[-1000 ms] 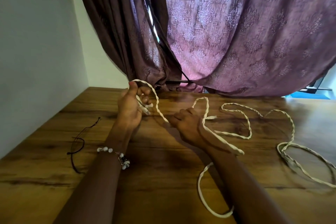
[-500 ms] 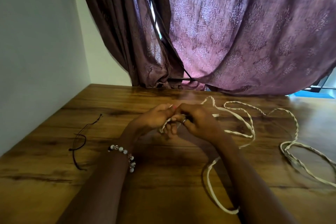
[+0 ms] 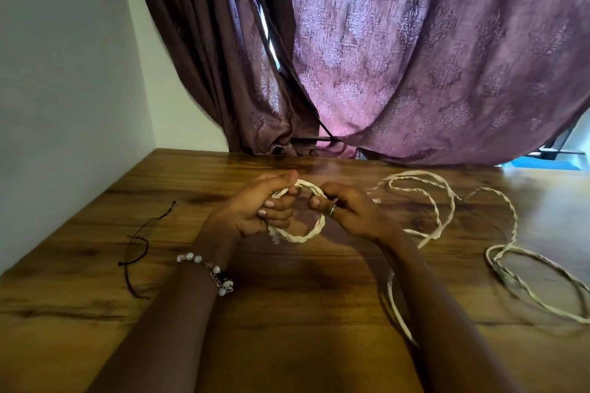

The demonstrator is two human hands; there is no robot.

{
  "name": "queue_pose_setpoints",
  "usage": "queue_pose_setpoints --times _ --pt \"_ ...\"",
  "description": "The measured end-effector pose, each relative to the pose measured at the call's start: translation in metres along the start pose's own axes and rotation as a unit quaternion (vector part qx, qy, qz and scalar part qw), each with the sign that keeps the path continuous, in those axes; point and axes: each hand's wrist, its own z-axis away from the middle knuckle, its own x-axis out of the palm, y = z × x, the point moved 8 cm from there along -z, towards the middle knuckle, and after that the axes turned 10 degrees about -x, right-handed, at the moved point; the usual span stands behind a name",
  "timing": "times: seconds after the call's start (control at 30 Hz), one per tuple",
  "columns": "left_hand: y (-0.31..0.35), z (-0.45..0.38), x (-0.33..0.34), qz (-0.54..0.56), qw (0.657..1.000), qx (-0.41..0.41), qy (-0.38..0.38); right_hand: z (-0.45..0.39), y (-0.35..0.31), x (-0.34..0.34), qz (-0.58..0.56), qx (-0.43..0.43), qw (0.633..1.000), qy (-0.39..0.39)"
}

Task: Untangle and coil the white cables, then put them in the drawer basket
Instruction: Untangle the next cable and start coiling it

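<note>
While the left hand [image 3: 252, 212] grips the start of a coil, fingers curled round gathered turns of the white cable [image 3: 305, 234], the right hand [image 3: 346, 209] pinches the same cable just beside it, so that one small loop hangs between the two hands above the wooden table [image 3: 287, 297]. Right of the hands, the rest of the cable lies in loose twisted bends on the table, ending in a flat ring [image 3: 539, 284] well to the right; another strand runs back under the right forearm. No drawer basket is in view.

The likely trouble is the twist — two strands look wound about each other, and coiling them as they are would lock the tangle into the loops. A loose hold by the left hand could let the gathered turns spring apart. Pulling hard could also drag the far ring into the nearer bends and knot them.

Compared with half a second ago, the hands have drawn slightly apart and a clear loop now shows between them; a second ago the left hand was raised with a single arc of cable. Left of the hands, a thin dark cord [image 3: 137, 252] lies unmoved.
</note>
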Motion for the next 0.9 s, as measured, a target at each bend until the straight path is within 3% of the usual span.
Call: queue_pose_setpoints --times 0.17,0.27,0.43,0.6,0.7,0.8,0.9 --pt "-0.006 -0.009 -0.003 0.055 0.998 -0.029 -0.006 0.009 0.023 0.020 -0.083 0.118 0.989 -0.011" --pt "0.002 -0.007 -0.013 0.130 0.991 -0.005 0.005 0.008 0.020 0.016 -0.070 0.096 0.993 -0.013" --pt "0.029 0.010 -0.045 0.271 0.956 0.102 0.038 0.012 0.024 0.001 0.156 0.057 0.985 -0.049" --pt "0.041 0.031 -0.082 0.394 0.886 0.220 0.109 0.022 0.037 -0.008 0.208 0.106 0.971 -0.050" --pt "0.045 0.035 -0.091 0.380 0.869 0.257 0.185 0.018 0.037 -0.005 0.332 0.116 0.927 -0.132" --pt "0.049 0.035 -0.087 0.349 0.867 0.284 0.213 0.006 0.016 0.015 0.421 0.054 0.881 -0.209" --pt "0.053 0.037 -0.084 0.291 0.879 0.297 0.234 0.005 -0.002 0.042 0.398 -0.009 0.880 -0.259"
